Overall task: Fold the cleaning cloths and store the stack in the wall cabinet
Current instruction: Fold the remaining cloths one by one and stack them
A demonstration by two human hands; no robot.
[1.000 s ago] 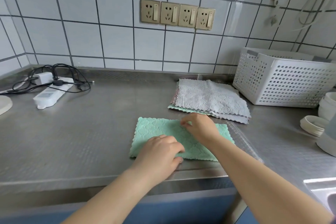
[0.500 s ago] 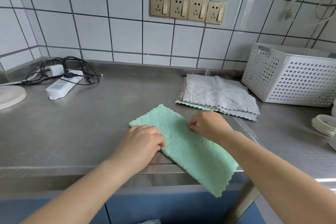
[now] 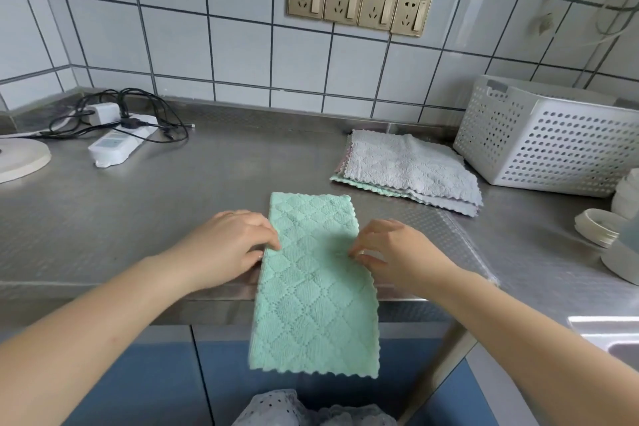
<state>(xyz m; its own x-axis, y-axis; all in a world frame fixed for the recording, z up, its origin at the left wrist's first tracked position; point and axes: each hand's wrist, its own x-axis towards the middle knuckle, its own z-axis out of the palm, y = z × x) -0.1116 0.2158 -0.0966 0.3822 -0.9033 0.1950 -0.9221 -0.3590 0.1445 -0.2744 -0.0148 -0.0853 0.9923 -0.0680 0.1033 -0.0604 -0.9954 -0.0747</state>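
While we are working on the green cloth (image 3: 311,273), we are keeping it lengthwise across the front edge of the table (image 3: 173,201), so that its far half is lying on the steel and its near half is hanging free over the blue cabinet front (image 3: 138,380). We are pinching the left long edge with the left hand (image 3: 230,245) and the right long edge with the right hand (image 3: 397,254); the fingers (image 3: 268,244) of both are curling onto the fabric at mid-length. We judge that this hold is fixing the line for a crosswise fold. The stack of cloths (image 3: 408,166), grey on top, is waiting just beside the white perforated basket (image 3: 553,145), well apart from our hands, probably so that it is staying undisturbed. The wall cabinet is not showing in this view.
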